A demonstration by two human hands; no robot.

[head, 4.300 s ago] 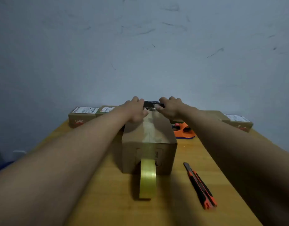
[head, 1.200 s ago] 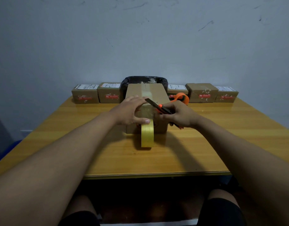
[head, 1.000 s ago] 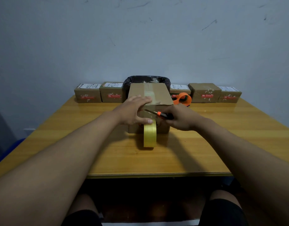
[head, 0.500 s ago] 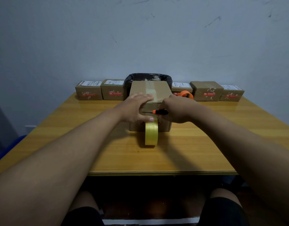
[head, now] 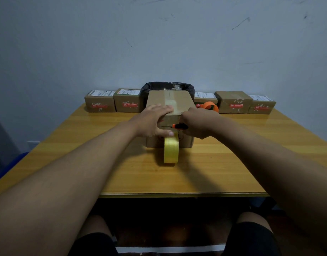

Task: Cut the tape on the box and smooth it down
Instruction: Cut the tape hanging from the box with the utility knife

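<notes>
Your biggest risk is the blade meeting your own thumb. Your left hand [head: 155, 120] lies flat over the near top edge of the box [head: 170, 117], fingers spread on the lid and grasping nothing, thumb hooked down the front face just beside the roll [head: 171, 149]. Your right hand [head: 195, 124] is clenched round the knife [head: 178, 126], whose thin blade points left across the front face, straight toward that thumb. A slip or too hard a push would likely carry the edge into it. Next risk: the tape [head: 171, 104] runs over the lid and down to the roll standing on edge against the box; if the roll drags as you cut, the strip may tear ragged or peel back. Lesser: pressing too deep could score the cardboard.

The table [head: 122, 172] is glossy wood, so the box might slide if your left hand eases off. Along its far edge stand small parcels [head: 100, 103], a black-lined bin [head: 168, 86] behind the box, and an orange dispenser [head: 210, 105]. The wall [head: 159, 43] is plain grey and scuffed.
</notes>
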